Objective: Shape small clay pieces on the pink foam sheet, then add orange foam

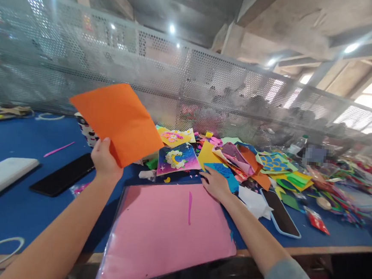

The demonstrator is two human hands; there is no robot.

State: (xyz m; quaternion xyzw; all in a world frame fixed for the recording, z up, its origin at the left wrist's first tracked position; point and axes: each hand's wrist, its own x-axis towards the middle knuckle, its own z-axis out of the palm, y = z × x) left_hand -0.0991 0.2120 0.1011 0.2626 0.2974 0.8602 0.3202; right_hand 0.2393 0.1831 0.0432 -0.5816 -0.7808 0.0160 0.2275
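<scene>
Raised over the back left of the table, my left hand (106,159) is closed on the lower edge of an orange sheet of paper (119,123). My right hand (215,184) reaches to the far right corner of a pink board (155,236), fingers stretched out beside a blue textured paper piece (224,173); whether it touches that piece I cannot tell. A thin pink plastic tool (190,208) lies on the board. Just behind the board is a purple and blue card (187,157) with a cream crescent on it.
Coloured paper scraps (239,158) pile up along a perforated metal screen (178,70). A black phone (62,175), a white box (4,177) and another pink tool (59,149) lie left. To the right are a blue-cased phone (281,213), crumpled white paper (254,201) and a red packet (316,220).
</scene>
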